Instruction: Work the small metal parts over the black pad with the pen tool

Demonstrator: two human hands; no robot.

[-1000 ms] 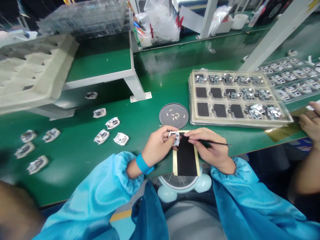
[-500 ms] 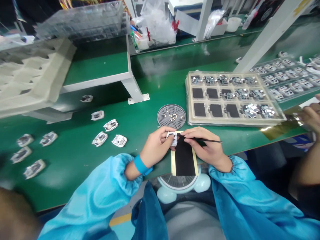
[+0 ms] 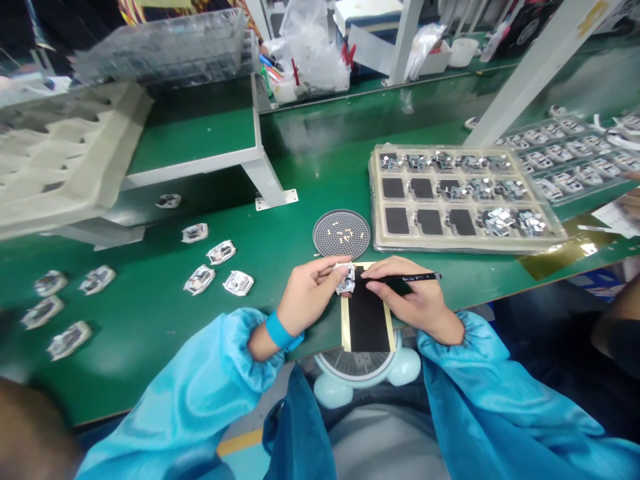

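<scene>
Left hand [image 3: 310,297] has a white case [image 3: 345,278] in a snug pinch, right hand [image 3: 413,293] is curled round a black tool [image 3: 423,277], tip by the case (can't tell if it's touching). Black pad [image 3: 370,327] sits below, dish [image 3: 355,247] just beyond, tray [image 3: 450,243] farther right.

That small white casing [image 3: 345,280], rounded at the corners with some darker detail within its rim, is pinched in the left fingers [image 3: 324,267], its detailed face turned toward the worker. The slim black tool [image 3: 421,276], pale lettering along it, lies nearly level in the right fingers [image 3: 393,267], pointing left at the casing; I can't tell if they touch.
</scene>
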